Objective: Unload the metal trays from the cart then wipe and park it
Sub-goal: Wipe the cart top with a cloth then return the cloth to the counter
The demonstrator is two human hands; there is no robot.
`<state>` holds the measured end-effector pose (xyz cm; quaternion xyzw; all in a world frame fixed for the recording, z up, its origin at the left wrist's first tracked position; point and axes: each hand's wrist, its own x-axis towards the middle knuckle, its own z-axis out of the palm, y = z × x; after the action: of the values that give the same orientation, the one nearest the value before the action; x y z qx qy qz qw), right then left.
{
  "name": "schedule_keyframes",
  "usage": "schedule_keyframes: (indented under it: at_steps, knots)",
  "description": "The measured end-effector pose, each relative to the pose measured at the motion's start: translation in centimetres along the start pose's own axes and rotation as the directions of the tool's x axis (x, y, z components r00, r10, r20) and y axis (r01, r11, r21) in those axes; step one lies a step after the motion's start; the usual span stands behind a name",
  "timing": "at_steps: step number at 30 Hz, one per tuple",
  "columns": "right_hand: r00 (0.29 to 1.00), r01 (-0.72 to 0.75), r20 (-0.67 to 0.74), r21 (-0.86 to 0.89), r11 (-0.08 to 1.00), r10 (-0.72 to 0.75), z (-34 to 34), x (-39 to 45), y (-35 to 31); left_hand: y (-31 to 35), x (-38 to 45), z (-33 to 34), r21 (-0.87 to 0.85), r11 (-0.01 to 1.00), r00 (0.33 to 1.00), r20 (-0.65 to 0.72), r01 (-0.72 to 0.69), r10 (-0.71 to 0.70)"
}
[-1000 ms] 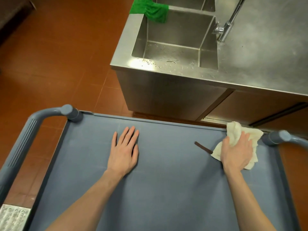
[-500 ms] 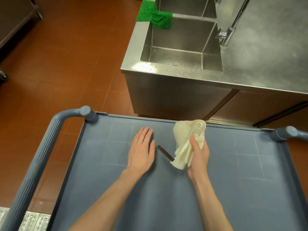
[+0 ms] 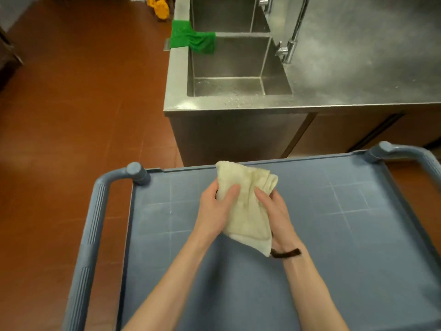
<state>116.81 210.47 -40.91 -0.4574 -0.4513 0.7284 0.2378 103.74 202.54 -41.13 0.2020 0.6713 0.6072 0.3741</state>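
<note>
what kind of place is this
Most likely a commercial kitchen or dishwashing area: a stainless steel double sink with a tall faucet set in a steel counter, a red tiled floor, and a grey utility cart.

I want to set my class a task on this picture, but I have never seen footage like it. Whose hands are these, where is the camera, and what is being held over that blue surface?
There is no machine here. A person wears a wide-angle camera on the head, looking forward and down, so you see their own two bare arms. The left hand and the right hand both grip a cream cloth, holding it above the top shelf of a blue-grey cart. A dark strap hangs from the cloth's lower corner. No metal trays show on the shelf. Beyond the cart stands a steel sink unit with a green cloth draped over its edge. The floor is red-brown tile.
</note>
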Motion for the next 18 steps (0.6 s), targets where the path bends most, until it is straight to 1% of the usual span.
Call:
schedule_keyframes:
  at_steps: [2,5,6,9,12,15,18]
  knots:
    - [0.998,0.055,-0.017,-0.118,0.991,-0.058,-0.9,-1.0,0.1,0.5,-0.8,-0.1,0.016,0.999,0.999,0.035,-0.030,0.029]
    - [0.984,0.147,-0.058,-0.275,0.950,-0.169,-2.8,-2.5,-0.3,1.3,-1.9,0.6,0.032,0.998,0.994,0.089,-0.061,0.058]
    - [0.977,0.164,-0.080,-0.301,0.939,-0.196,-3.6,-3.3,-0.7,1.6,-2.1,1.2,0.038,0.997,0.990,0.119,-0.074,0.069]
    - [0.950,0.194,-0.175,-0.319,0.928,-0.259,-5.7,-5.4,-1.9,2.5,-2.8,3.7,0.062,0.991,0.975,0.196,-0.117,0.102]
    - [0.907,0.220,-0.282,-0.316,0.923,-0.313,-8.4,-7.7,-2.8,3.2,-3.6,6.9,0.073,0.986,0.955,0.270,-0.147,0.122]
    - [0.851,0.266,-0.384,-0.271,0.925,-0.357,-11.4,-9.9,-3.9,3.6,-4.8,10.3,0.068,0.984,0.932,0.337,-0.167,0.135]
    - [0.794,0.288,-0.478,-0.251,0.924,-0.377,-15.1,-12.5,-4.5,3.9,-6.7,14.1,0.074,0.972,0.899,0.400,-0.223,0.176]
